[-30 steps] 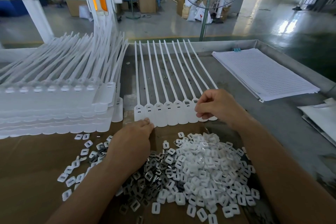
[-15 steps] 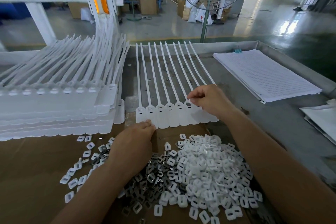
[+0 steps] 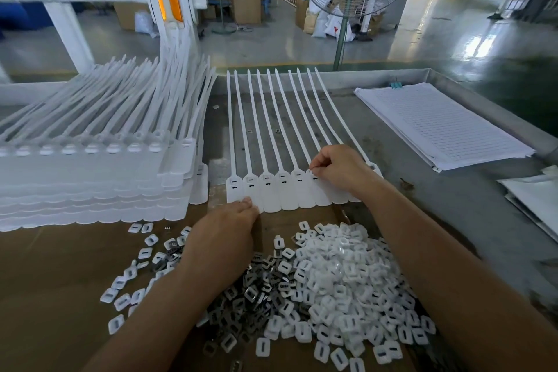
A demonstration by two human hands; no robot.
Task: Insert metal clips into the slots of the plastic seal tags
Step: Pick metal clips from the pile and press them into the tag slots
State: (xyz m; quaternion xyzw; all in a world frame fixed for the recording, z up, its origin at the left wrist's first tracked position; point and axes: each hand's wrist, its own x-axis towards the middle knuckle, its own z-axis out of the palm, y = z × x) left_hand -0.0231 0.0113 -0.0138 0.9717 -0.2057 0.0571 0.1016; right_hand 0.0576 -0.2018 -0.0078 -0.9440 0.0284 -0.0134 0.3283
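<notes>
A joined strip of white plastic seal tags [image 3: 280, 190] lies flat on the metal table, straps pointing away from me. My right hand [image 3: 338, 169] hovers over the sixth tag's head, fingertips pinched at its slot; any clip between them is hidden. My left hand [image 3: 223, 235] rests on the strip's near left edge, fingertips pressing it down. A pile of dark metal clips [image 3: 250, 296] lies below my left wrist on brown cardboard [image 3: 54, 296]. Beside it is a heap of white plastic caps [image 3: 341, 287].
A tall stack of tag strips [image 3: 90, 178] fills the left side. A stack of lined paper [image 3: 437, 127] lies at the right, more sheets [image 3: 534, 199] at the far right edge. The table's raised metal rim [image 3: 483, 100] runs along the back and right.
My right hand has moved left along the tag heads, from the strip's right end to about the sixth tag. My left hand has stayed on the strip's near edge.
</notes>
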